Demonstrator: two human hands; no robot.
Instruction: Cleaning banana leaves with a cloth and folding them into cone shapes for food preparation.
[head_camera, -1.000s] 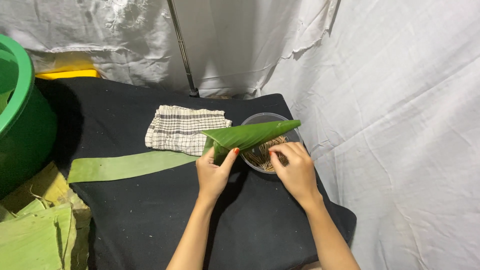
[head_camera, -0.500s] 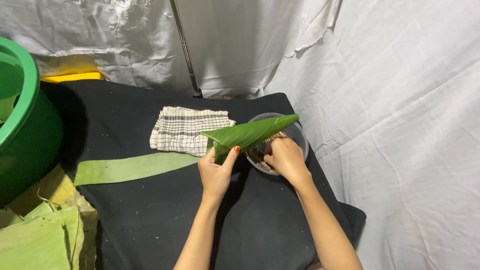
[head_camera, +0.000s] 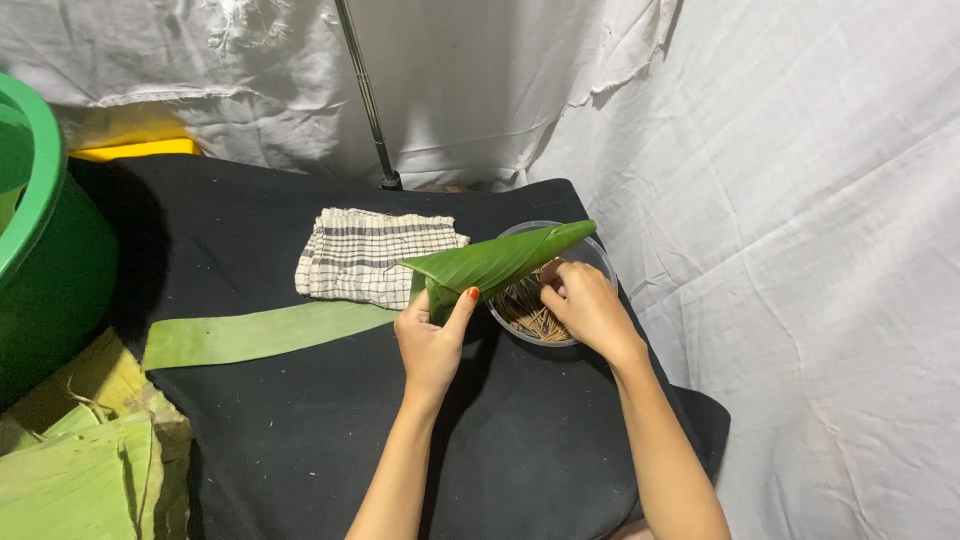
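My left hand (head_camera: 432, 338) grips a green leaf rolled into a cone (head_camera: 495, 263), its narrow tip pointing right over a clear round bowl (head_camera: 600, 262). The bowl holds several thin wooden sticks (head_camera: 525, 312). My right hand (head_camera: 588, 306) reaches into that bowl with fingers curled down among the sticks; whether it has pinched one is hidden. Both hands rest over a table covered in black cloth (head_camera: 300, 420).
A flat strip of green leaf (head_camera: 255, 333) lies left of my hands, with a folded checked cloth (head_camera: 370, 255) behind it. A big green tub (head_camera: 40, 250) stands at the left edge, stacked leaves (head_camera: 70, 480) below it. White sheets (head_camera: 800, 200) hang behind and at the right.
My right hand has moved from the bowl's near rim into the bowl, onto the sticks. The left hand still holds the leaf cone in about the same place.
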